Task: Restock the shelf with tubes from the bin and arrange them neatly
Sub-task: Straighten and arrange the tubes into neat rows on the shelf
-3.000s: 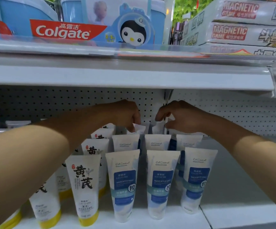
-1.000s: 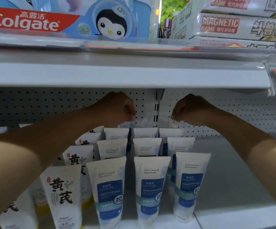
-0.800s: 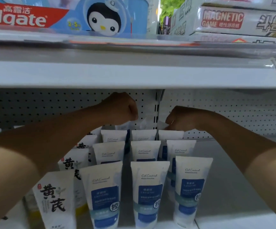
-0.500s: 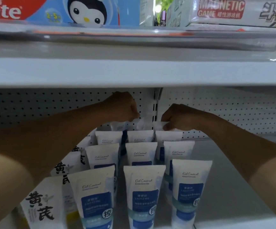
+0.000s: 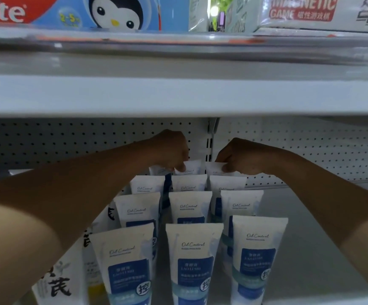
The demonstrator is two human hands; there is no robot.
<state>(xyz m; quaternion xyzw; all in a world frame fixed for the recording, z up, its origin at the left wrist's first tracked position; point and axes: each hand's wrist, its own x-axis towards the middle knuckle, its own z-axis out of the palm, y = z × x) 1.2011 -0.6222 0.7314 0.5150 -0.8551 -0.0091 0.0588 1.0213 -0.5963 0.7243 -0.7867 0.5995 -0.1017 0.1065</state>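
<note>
Several white tubes with blue labels stand cap-down in three rows running back on the white shelf. At the back of these rows, my left hand pinches the crimped top of the rearmost middle tube. My right hand pinches the top of the rearmost right tube. Both hands sit close to the pegboard back wall. White tubes with black characters and yellow caps stand to the left, partly hidden behind my left forearm.
The shelf above hangs low over my hands. It carries a toothpaste box and game boxes. Bare shelf surface lies to the right of the blue tubes. The pegboard wall closes off the back.
Both hands have dropped from closed fists above the back row onto the tops of the rearmost tubes and now pinch them. The view has shifted slightly closer and lower.
</note>
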